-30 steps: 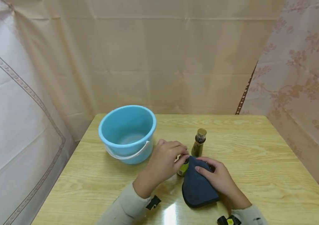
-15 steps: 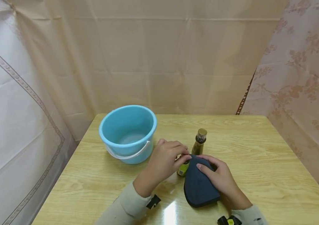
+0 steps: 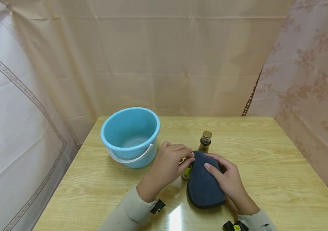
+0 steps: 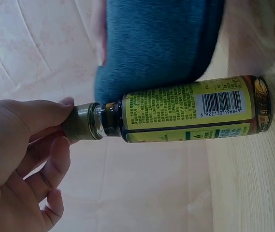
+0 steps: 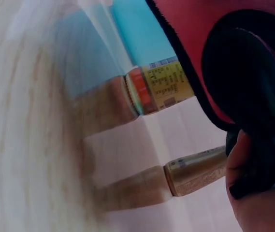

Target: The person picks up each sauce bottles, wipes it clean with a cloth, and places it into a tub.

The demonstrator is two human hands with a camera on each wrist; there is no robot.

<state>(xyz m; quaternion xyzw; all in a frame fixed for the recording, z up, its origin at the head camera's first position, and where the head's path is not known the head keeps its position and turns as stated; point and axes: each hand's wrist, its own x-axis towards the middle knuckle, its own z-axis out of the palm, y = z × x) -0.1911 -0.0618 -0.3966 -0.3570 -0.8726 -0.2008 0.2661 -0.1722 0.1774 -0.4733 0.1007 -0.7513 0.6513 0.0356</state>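
My left hand pinches the gold cap of an upright dark glass bottle with a yellow-green label and barcode. My right hand holds a dark blue, teardrop-shaped fabric pad, thumb on its upper face. Its pointed end lies close to the bottle's neck and my left fingertips. In the right wrist view, the pad's underside is red with a black border and a black loop by my fingers. Just behind the pad stands a second gold-capped bottle, its lower part hidden.
A light blue bucket with a white handle stands left of the bottles, near the table's far edge. The wooden table ends against beige cloth hangings. Flowered cloth hangs at the right.
The pad in my right hand has shifted farther from me and tilted, its tip now covering more of the rear bottle. My left hand keeps its pinch on the cap.
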